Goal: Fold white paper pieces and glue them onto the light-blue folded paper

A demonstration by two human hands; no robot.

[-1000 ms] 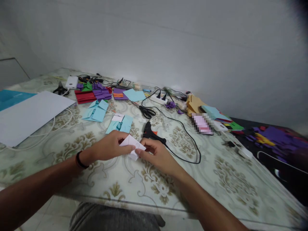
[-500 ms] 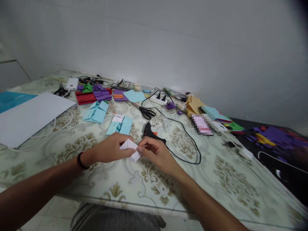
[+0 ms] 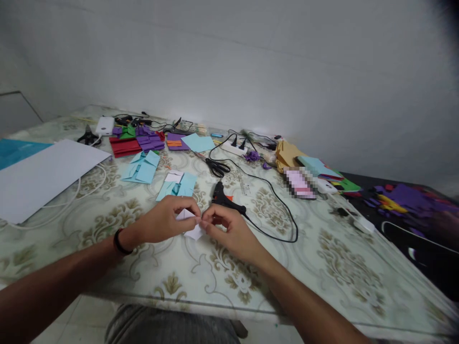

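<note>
A small folded white paper (image 3: 193,231) lies between my hands near the middle of the table. My left hand (image 3: 170,220) pinches it from the left, thumb and forefinger together at its upper right edge. From the right, my right hand (image 3: 227,229) grips the same edge, its fingertips touching those of the left. The fingers hide part of the paper. Just behind the hands are a light blue folded paper (image 3: 186,184) with a white piece on it and a black glue gun (image 3: 227,200).
Black-handled scissors (image 3: 217,167), a power strip (image 3: 234,147) and a looping black cable stand behind. White sheets (image 3: 53,174) cover the left side. A phone (image 3: 299,182) and brown paper (image 3: 286,154) are at the right, beyond them purple scraps (image 3: 412,200).
My fingertips have come together at the paper, covering more of it. The left forefinger now reaches over its top edge. The camera view has shifted slightly.
</note>
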